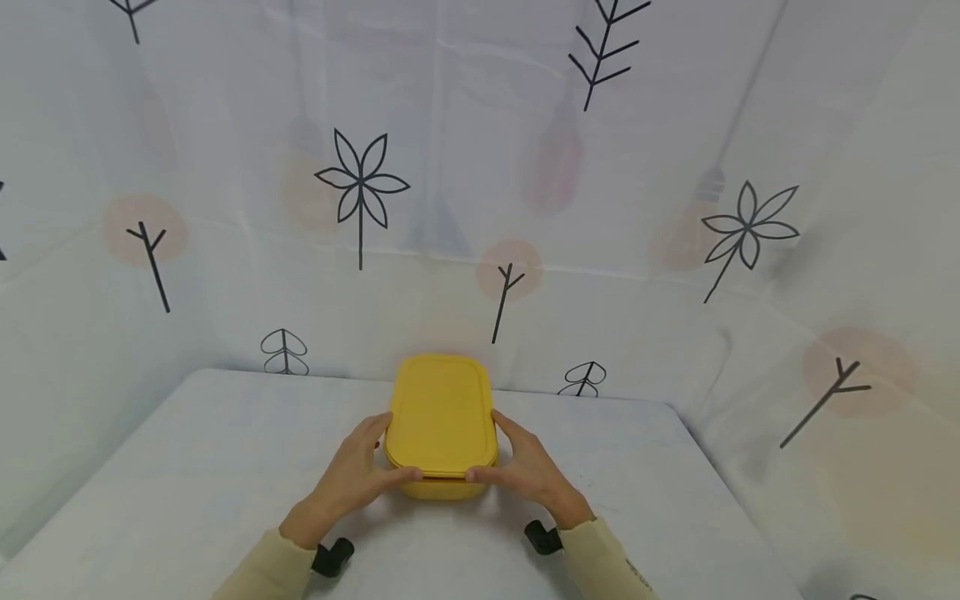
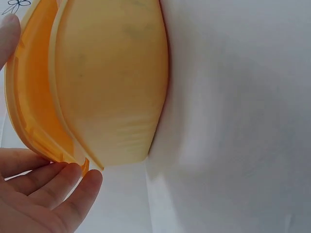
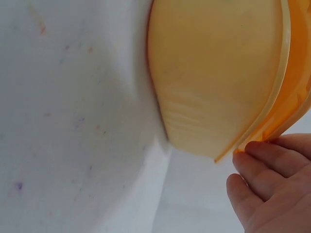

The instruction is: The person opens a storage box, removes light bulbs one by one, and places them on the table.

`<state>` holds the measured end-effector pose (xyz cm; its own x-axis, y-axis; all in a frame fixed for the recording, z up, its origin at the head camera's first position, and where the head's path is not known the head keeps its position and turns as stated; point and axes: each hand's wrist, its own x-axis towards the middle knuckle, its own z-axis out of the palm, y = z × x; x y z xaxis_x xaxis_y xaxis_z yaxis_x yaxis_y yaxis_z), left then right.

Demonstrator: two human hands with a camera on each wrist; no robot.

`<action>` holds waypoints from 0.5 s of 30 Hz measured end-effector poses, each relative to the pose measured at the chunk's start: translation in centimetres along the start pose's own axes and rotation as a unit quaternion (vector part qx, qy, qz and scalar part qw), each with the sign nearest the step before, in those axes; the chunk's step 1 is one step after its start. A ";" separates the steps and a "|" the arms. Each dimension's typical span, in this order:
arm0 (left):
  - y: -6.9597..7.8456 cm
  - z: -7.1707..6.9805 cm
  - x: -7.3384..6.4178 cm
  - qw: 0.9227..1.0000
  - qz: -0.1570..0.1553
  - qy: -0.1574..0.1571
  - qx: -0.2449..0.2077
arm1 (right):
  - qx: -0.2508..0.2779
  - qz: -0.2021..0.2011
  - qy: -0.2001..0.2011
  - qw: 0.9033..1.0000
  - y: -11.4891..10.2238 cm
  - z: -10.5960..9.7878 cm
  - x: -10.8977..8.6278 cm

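A yellow plastic container (image 1: 444, 490) stands on the white table, its lid (image 1: 441, 408) above it. My left hand (image 1: 358, 467) grips the lid's left side, with the thumb at the near edge and the fingers along the side. On the right side my right hand (image 1: 531, 468) holds it in the same way. Both wrist views show a gap between the lid and the rim of the container (image 2: 112, 82), widest toward the near end. In the right wrist view, fingertips (image 3: 252, 148) touch the lid's edge. The container's inside is hidden.
The white table (image 1: 187, 467) reaches back to a pale hanging cloth (image 1: 435, 308) printed with plants. Similar cloth hangs at both sides. A black wrist strap mount (image 1: 332, 557) sits at the left sleeve, another mount (image 1: 543, 537) at the right.
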<state>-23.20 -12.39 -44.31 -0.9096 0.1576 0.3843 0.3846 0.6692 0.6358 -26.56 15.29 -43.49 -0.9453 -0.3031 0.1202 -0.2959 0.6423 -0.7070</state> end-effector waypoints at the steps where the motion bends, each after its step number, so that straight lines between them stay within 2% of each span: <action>1: -0.1 -0.1 0.0 1.000 -0.001 0.000 0.000 | 0.000 -0.002 0.001 1.000 -0.1 0.0 0.0; 7: -0.4 -0.9 -0.1 1.000 -0.010 -0.002 0.000 | 0.013 -0.026 -0.001 1.000 -0.6 0.4 0.3; 11: -0.7 -1.6 -0.3 1.000 0.002 0.004 0.004 | 0.033 -0.042 -0.004 0.999 -1.2 0.9 0.5; 15: -1.1 -2.2 -0.4 1.000 0.016 0.012 0.002 | 0.060 -0.074 -0.008 0.995 -1.7 1.4 1.0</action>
<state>-22.93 -14.82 -43.68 -0.8932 0.1617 0.4195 0.4121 0.6674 0.6202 -26.78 12.90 -43.18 -0.8900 -0.4001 0.2186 -0.4120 0.5007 -0.7612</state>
